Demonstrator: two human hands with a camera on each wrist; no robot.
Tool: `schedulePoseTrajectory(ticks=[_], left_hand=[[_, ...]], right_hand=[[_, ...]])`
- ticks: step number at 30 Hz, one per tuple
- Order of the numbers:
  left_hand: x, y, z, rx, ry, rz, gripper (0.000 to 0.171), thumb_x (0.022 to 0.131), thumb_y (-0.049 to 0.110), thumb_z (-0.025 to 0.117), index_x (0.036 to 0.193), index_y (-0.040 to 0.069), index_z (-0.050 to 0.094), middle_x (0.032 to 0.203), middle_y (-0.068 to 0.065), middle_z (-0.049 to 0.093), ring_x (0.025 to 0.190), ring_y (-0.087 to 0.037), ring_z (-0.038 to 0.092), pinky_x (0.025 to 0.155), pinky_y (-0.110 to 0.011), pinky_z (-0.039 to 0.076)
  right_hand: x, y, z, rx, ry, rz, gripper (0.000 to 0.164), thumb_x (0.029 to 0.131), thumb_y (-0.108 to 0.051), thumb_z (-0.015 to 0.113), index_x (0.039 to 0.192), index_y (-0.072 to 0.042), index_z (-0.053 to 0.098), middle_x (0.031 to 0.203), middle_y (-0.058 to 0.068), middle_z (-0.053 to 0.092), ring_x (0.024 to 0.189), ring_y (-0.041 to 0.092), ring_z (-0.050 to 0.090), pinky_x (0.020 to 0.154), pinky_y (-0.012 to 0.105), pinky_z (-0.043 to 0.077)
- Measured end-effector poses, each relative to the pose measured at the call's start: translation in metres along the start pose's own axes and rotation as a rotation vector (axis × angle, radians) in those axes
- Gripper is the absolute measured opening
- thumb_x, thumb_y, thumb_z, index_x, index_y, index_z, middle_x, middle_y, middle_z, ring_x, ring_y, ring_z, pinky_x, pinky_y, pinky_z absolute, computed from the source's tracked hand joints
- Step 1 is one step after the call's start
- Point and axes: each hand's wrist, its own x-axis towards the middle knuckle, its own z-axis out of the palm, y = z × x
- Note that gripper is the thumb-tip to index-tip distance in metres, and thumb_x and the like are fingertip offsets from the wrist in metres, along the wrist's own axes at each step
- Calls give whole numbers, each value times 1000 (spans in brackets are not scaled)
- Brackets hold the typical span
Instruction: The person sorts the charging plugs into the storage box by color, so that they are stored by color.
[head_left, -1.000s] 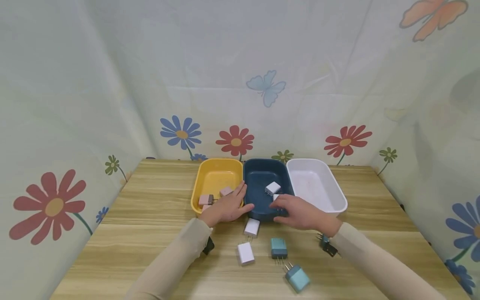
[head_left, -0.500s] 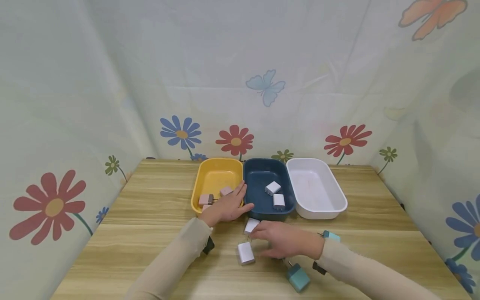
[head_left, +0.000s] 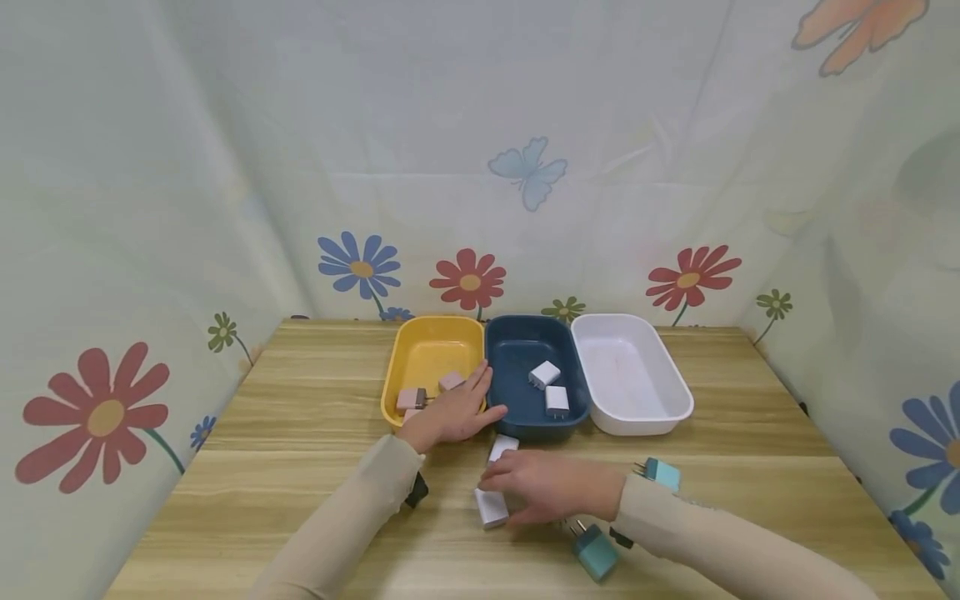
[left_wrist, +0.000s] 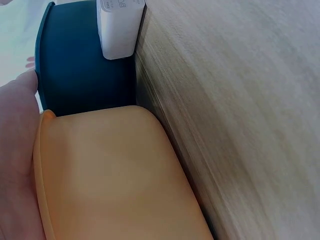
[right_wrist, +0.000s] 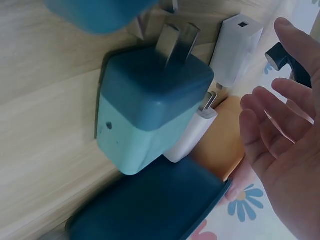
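My left hand (head_left: 453,412) rests with fingers spread over the adjoining rims of the yellow tray (head_left: 431,350) and the dark blue tray (head_left: 517,362). My right hand (head_left: 553,485) is over the table, its fingertips right at a white plug charger (head_left: 492,510); in the right wrist view its fingers are loosely bent, with nothing between them. Another white charger (head_left: 504,447) lies against the blue tray's front, partly hidden by that hand. A teal charger (right_wrist: 150,110) shows in the right wrist view and is mostly covered by the hand in the head view.
Two white chargers (head_left: 557,400) lie in the blue tray, and several pink ones (head_left: 411,400) in the yellow. To the right stands a white tray (head_left: 626,367). Teal chargers lie near the right sleeve, one behind it (head_left: 663,473) and another in front (head_left: 596,552).
My right hand has left the blue tray, where a second white charger now lies uncovered, and moved toward me and left to the white chargers on the table. The left hand stays put.
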Motion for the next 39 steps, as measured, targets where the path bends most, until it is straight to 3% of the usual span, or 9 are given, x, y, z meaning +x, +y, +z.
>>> schedulePoseTrajectory(ticks=[13,31,39], left_hand=[[2,-1,1,17,-5,-17,84,94,61,36,153,8,9,159,-3,-3,142,-20,15,111,-40,22],[2,-1,3,16,0,-14,83,94,60,37,152,7,10,159,-5,-1,142,-22,17,111,-41,23],[1,-1,1,24,5,-13,85,93,63,35,152,8,9,159,-5,-1,142,-21,17,111,-39,22]], right_hand=[[8,1,9,-89,-18,-23,52,84,-42,70,127,-14,60,121,-5,60,108,9,51,91,21,43],[10,10,14,-19,-65,45,49,84,-41,70,125,-16,61,120,-6,61,110,6,54,92,22,44],[11,10,15,-30,-55,20,45,86,-42,67,123,-17,61,113,-6,61,99,1,55,85,19,46]])
